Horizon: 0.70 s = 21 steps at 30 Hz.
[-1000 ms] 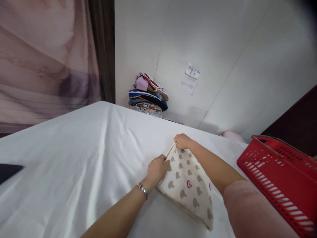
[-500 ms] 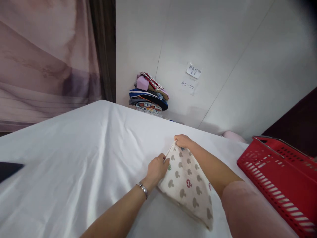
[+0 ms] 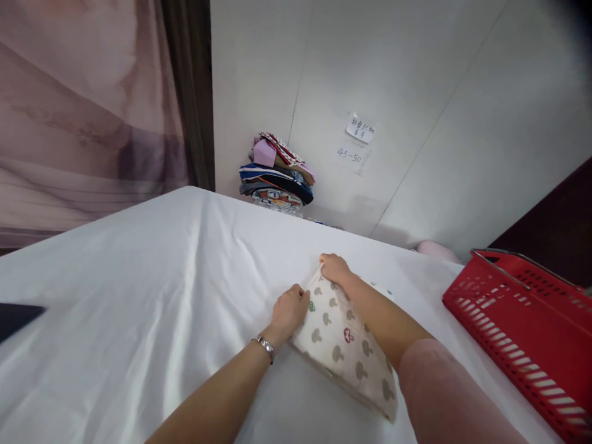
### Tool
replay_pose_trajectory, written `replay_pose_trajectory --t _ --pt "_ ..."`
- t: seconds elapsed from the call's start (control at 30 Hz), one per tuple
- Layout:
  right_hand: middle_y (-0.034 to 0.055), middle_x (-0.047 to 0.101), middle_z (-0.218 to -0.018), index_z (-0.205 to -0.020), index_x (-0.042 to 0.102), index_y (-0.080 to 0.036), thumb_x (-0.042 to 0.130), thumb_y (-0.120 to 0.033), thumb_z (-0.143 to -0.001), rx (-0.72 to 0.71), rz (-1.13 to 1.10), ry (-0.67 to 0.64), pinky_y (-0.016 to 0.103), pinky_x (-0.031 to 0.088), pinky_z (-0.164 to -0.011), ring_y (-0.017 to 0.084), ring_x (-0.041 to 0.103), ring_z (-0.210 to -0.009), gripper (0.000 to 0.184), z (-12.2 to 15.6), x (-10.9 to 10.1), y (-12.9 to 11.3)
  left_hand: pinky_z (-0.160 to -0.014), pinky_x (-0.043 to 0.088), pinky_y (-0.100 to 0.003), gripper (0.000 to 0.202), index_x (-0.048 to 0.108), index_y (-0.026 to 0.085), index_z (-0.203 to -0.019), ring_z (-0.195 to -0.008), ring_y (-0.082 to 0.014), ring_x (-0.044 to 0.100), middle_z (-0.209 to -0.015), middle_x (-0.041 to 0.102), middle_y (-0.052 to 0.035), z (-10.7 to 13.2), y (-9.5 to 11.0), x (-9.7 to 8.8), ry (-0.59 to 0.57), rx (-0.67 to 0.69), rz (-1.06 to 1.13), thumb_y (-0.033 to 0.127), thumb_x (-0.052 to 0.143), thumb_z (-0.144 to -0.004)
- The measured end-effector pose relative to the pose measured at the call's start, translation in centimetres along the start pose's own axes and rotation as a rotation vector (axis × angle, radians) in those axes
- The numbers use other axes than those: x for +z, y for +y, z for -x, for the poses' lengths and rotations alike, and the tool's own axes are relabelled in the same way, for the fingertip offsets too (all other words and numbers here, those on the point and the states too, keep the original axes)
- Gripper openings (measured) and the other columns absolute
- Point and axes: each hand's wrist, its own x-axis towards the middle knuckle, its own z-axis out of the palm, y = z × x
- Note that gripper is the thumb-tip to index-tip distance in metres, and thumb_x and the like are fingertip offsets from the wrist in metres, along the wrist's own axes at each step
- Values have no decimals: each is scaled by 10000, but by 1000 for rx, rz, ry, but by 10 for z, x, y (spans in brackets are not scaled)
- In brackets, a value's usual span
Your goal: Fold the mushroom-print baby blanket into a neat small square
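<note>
A folded cream cloth [image 3: 345,348] printed with small grey, red and green mushrooms lies on a white sheet [image 3: 139,290]. My left hand [image 3: 287,310], with a metal watch at the wrist, pinches the cloth's left edge with closed fingers. My right hand [image 3: 334,269] grips the cloth's far corner, fingers curled over it. My right forearm lies along the cloth's right side and hides part of it.
A red plastic basket [image 3: 522,333] with a metal handle stands at the right. A stack of folded clothes [image 3: 277,176] sits by the white wall at the back. Paper notes [image 3: 358,139] are stuck on the wall. A dark object [image 3: 16,317] pokes in at the left edge.
Both hands have pressed the cloth's raised far corner lower, towards the sheet, and shifted slightly left. The cloth now lies flatter.
</note>
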Motion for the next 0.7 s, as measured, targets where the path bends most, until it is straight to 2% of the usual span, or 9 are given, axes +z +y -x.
replay_pose_trajectory --t 0.1,0.17,0.3,0.4,0.7 --pt "76 595 -1164 -1183 541 -195 380 -132 -787 -24 -40 60 310 391 -881 206 516 -1081 433 9 4 6 -671 388 -282 276 573 189 -860 -852 -205 607 -917 675 -77 0 -1 1 3 1 -3 381 374 -864" --pt "54 545 -1248 -1219 515 -191 375 -95 -761 -77 -76 107 300 359 -959 175 464 -1156 488 16 5 12 -666 388 -282 281 575 190 -862 -842 -204 608 -903 675 -74 0 -1 1 5 9 -4 385 372 -865" --pt "46 569 -1221 -1135 585 -189 402 -39 -673 -337 -191 185 367 313 -1040 184 428 -1207 520 28 5 17 -669 388 -287 279 575 196 -859 -830 -204 607 -896 672 -72 0 -1 1 2 15 -4 380 365 -864" --pt "54 556 -1249 -1110 611 -204 432 -57 -705 -450 -200 162 423 308 -1042 217 384 -1256 467 32 4 14 -670 389 -293 276 571 204 -849 -826 -209 606 -893 673 -68 0 -1 1 10 20 0 378 357 -864" --pt "44 545 -1262 -1021 631 -232 459 -118 -831 -474 -110 6 462 291 -1033 247 350 -1282 281 29 -5 10 -673 393 -288 285 581 206 -858 -841 -207 607 -901 673 -67 0 -1 0 1 26 -10 382 358 -872"
